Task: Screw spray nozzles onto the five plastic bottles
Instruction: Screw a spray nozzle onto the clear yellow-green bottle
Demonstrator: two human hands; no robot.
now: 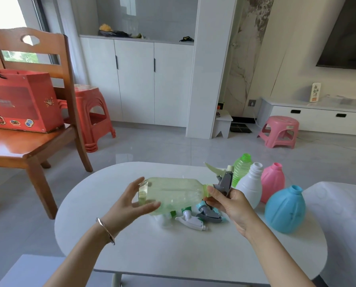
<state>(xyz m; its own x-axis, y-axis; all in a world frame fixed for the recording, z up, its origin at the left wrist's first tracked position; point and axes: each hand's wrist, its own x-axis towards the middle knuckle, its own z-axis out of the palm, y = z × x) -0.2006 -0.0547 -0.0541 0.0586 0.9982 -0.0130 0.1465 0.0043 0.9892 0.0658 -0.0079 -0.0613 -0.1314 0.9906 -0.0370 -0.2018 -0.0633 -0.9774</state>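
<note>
Under the held bottle [173, 193], loose nozzles [193, 219] on the table [152, 255] are partly hidden. Pale green and see-through, it lies sideways above the table; left hand [131, 201] cups its base, right hand [233, 206] grips its nozzle [220, 179].

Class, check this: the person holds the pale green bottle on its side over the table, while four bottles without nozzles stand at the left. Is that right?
Not quite. In the head view the four open bottles stand at the right of the table, not the left. The pale green bottle is indeed held on its side.
</note>
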